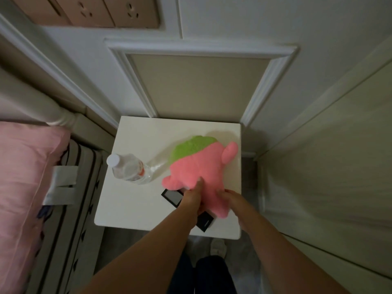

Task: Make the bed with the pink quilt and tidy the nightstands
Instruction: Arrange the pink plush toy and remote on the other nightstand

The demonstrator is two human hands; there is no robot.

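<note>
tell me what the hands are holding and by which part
Both the left hand and the right hand grip the pink and green plush toy by its lower pink end, over the nightstand.

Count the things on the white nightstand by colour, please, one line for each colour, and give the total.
Pink and green: 1, the plush toy, held by the left hand and the right hand
Clear: 1, the water bottle
Black: 1, a flat object partly hidden under the toy and hands
Total: 3 on the nightstand
</note>
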